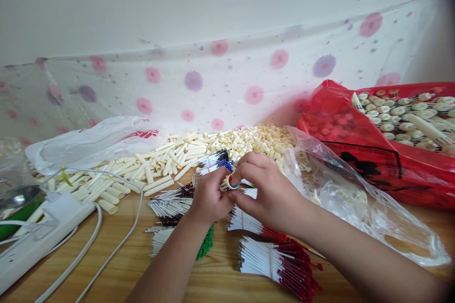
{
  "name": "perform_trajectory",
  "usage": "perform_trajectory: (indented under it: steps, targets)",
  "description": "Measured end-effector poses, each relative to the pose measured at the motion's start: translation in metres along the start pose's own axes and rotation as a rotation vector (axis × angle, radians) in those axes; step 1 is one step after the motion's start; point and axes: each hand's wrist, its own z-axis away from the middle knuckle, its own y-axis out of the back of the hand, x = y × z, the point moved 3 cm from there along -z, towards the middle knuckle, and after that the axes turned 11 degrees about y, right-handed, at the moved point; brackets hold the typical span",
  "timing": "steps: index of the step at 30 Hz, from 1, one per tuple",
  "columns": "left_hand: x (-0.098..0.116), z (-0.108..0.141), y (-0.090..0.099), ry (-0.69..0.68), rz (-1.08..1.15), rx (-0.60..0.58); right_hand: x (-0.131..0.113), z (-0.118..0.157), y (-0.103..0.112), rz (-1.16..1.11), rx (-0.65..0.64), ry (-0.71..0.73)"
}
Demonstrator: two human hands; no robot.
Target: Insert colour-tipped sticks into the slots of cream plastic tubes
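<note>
My left hand (209,197) is closed around a short white pen barrel (226,183), with its open end facing right. Small coloured pieces, red and blue among them, show at that end. The bent fingertips of my right hand (268,191) pinch at the same end; what exactly they grip there is partly hidden. Below my hands lie banded white pen refills (258,258) with dark red ends. Nearby are refills with red ends (245,221), green ends (205,244) and dark brown ends (168,206). Blue-ended refills (216,164) lie just behind my left hand.
Cream pen tubes (159,163) and small cream pen parts (256,139) are heaped along the back. A red bag (355,151) of assembled-looking pens stands right, beside a clear plastic bag (359,213). A power strip (46,236) with looping cables occupies the left, near a green bowl (21,218).
</note>
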Motion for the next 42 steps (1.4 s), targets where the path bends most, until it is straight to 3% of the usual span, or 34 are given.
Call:
perform_trajectory:
  steps: [5, 16, 25, 31, 42]
  targets:
    - [-0.002, 0.0, 0.003, -0.029, -0.008, 0.053, 0.0, -0.001, 0.004, -0.023, -0.012, 0.101]
    - [0.013, 0.0, 0.016, -0.258, -0.044, 0.143, -0.014, 0.001, 0.015, -0.14, 0.0, 0.354]
    - [0.02, 0.002, 0.02, -0.4, -0.13, 0.199, -0.019, 0.002, 0.018, -0.085, -0.029, 0.362]
    - [0.023, 0.002, 0.021, -0.418, -0.129, 0.163, -0.024, 0.004, 0.02, -0.043, -0.074, 0.381]
    - [0.025, 0.001, 0.023, -0.465, -0.119, 0.218, -0.025, 0.003, 0.02, -0.132, 0.0, 0.299]
